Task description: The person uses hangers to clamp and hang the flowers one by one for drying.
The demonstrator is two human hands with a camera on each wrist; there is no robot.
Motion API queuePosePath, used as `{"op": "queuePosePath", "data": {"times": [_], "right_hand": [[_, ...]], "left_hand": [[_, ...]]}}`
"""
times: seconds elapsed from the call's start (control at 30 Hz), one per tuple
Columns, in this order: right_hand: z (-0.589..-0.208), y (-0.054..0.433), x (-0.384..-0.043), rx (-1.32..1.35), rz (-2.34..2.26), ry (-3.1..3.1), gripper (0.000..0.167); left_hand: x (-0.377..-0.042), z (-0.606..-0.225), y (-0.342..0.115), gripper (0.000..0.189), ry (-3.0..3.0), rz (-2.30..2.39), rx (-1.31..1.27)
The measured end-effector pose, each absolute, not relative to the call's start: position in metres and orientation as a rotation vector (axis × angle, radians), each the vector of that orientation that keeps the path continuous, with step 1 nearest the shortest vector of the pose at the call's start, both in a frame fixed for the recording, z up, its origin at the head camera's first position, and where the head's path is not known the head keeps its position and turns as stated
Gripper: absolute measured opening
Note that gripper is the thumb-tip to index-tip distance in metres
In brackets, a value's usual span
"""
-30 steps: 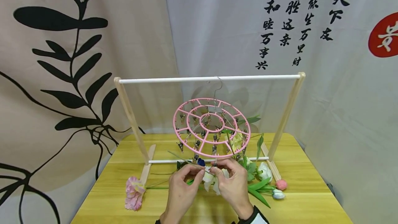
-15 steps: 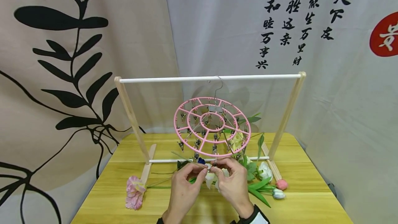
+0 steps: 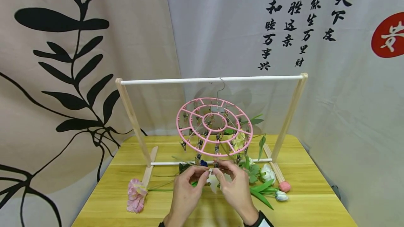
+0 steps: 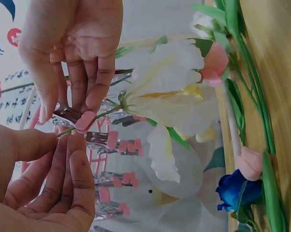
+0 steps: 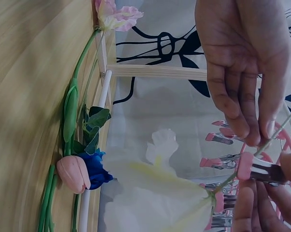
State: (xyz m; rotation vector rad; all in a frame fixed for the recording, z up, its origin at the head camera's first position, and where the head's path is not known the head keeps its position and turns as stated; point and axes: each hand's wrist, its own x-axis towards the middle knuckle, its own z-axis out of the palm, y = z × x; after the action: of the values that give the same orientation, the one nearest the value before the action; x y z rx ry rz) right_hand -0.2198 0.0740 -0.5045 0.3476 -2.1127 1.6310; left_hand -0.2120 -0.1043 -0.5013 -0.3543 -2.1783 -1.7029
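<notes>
In the head view my left hand (image 3: 187,192) and right hand (image 3: 234,189) meet just below the front rim of a pink round clip hanger (image 3: 214,127). A white artificial flower (image 4: 169,92) hangs head down. My left thumb and fingertips pinch its thin green stem (image 5: 279,129). The right hand pinches the metal handles of a clip (image 5: 266,171) between thumb and fingers. The clip's pink tips (image 4: 85,121) overlap the stem a little above the bloom. More pink-tipped clips (image 4: 119,180) dangle close by.
The hanger hooks over the white rod (image 3: 189,81) of a wooden stand. On the table (image 3: 110,199) lie a pink flower (image 3: 137,195), a blue rose (image 4: 237,191), a pink tulip (image 5: 74,171) and white blooms (image 3: 268,173). A yellow flower (image 3: 239,141) shows behind the hanger.
Both hands stay nearly in place, with small finger shifts at the stem and clip. The right hand and the hanger's front rim have moved slightly; the loose flowers lie as before.
</notes>
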Motion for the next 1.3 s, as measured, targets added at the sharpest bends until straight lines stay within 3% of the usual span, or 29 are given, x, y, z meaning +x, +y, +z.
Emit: {"op": "queuePosePath", "data": {"times": [0.8, 1.1, 1.3], "right_hand": [[-0.512, 0.085, -0.21, 0.248, 1.636, -2.112, 0.047], [-0.521, 0.092, -0.198, 0.266, 1.489, -2.093, 0.029], [-0.532, 0.092, -0.194, 0.366, 1.32, -2.104, 0.025]], "left_hand": [[-0.218, -0.534, -0.148, 0.01, -2.477, -1.568, -0.222], [-0.228, -0.559, -0.174, 0.006, -2.631, -1.269, -0.232], [-0.238, -0.573, -0.187, 0.012, -2.653, -1.088, -0.2]]}}
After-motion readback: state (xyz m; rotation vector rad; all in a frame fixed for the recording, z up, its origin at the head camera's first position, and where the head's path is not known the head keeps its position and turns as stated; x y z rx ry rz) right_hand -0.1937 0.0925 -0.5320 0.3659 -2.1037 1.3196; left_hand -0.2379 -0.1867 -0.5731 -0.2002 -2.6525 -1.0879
